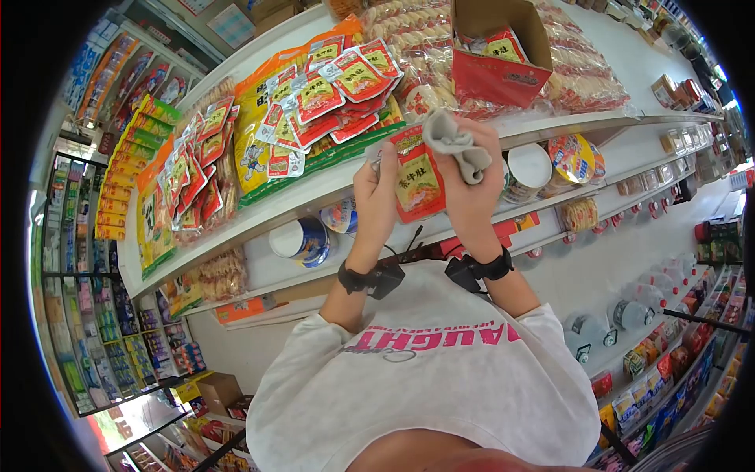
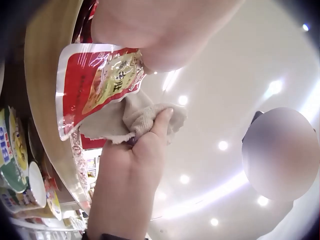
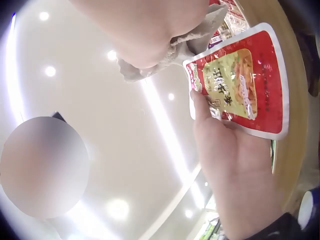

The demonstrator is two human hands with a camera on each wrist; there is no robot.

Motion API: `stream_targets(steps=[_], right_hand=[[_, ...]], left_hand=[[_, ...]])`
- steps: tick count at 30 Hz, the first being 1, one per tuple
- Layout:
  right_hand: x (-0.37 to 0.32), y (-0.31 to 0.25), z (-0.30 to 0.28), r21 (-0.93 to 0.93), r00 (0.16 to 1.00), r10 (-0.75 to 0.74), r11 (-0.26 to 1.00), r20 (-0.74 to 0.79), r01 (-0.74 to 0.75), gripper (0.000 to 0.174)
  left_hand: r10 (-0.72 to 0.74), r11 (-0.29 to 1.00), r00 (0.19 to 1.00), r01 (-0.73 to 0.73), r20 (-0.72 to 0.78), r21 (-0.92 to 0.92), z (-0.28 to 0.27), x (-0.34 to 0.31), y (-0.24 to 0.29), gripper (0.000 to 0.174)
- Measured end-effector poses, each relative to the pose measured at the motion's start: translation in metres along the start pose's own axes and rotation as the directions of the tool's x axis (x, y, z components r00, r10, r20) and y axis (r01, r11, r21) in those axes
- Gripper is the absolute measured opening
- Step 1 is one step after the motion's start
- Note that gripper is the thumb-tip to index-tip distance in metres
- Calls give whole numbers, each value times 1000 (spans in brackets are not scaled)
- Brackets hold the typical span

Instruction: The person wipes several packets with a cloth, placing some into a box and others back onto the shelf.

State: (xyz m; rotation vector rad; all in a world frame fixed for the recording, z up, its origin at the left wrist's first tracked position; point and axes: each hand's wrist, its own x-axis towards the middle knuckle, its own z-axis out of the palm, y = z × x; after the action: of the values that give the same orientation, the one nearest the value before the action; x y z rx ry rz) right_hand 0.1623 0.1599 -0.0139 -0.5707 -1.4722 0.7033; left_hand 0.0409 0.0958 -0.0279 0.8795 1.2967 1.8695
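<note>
My left hand [image 1: 374, 206] pinches a red and white snack packet [image 1: 419, 181] by one edge, and its picture side faces up. In the right wrist view the left thumb lies over a corner of the packet [image 3: 242, 85]. My right hand [image 1: 474, 189] grips a crumpled grey cloth [image 1: 454, 141] just beside the packet's right edge. From the left wrist the cloth [image 2: 145, 117] appears bunched under the right thumb, with a loose part hanging behind the packet.
Past my hands a white shelf [image 1: 314, 193] carries a pile of similar packets [image 1: 346, 82], a second heap [image 1: 200, 169] and an open red box [image 1: 503, 75]. Tubs [image 1: 528, 169] stand on the level below. Water bottles [image 1: 633, 315] are at right.
</note>
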Motion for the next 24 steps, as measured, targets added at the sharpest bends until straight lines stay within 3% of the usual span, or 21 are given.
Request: stream_targets(steps=[2,5,8,9,12,13,16,17,20,21,24], right_hand=[[-2,1,0,-6,994,-112,994,14,112,36],[-4,6,2,155,984,-93,981,-150,117,38],[5,0,2,209,982,-178,959,-70,189,37],[4,-2,-2,130,973,-200,974,117,185,49],[-6,-16,19,-52,878,-112,987,465,154,64],[-10,-16,20,-37,879,-98,991,467,130,66],[-10,-11,24,20,872,-85,996,481,86,71],[-7,-11,24,39,870,-80,997,487,70,70],[0,0,27,72,875,-40,997,482,6,69],[1,3,28,81,878,-28,997,479,-13,69],[-7,1,34,14,876,-43,999,480,41,71]], left_hand=[[-27,999,1000,27,-9,-21,-7,1,-6,37],[-18,1000,999,17,-49,-13,-9,1,1,37],[-59,989,998,53,-38,-138,-12,3,8,37],[-44,986,999,43,-3,-164,-12,4,8,39],[-54,964,991,85,126,-253,-11,-1,10,53],[-63,953,983,111,174,-281,-11,-4,11,61],[42,991,981,-16,190,-136,-4,-13,6,80],[63,997,950,-44,304,-68,-13,-10,2,83],[71,995,929,-89,363,32,-12,-9,4,84],[105,991,911,-129,400,34,-6,-11,7,86],[-6,975,974,56,225,-217,4,-20,9,89]])
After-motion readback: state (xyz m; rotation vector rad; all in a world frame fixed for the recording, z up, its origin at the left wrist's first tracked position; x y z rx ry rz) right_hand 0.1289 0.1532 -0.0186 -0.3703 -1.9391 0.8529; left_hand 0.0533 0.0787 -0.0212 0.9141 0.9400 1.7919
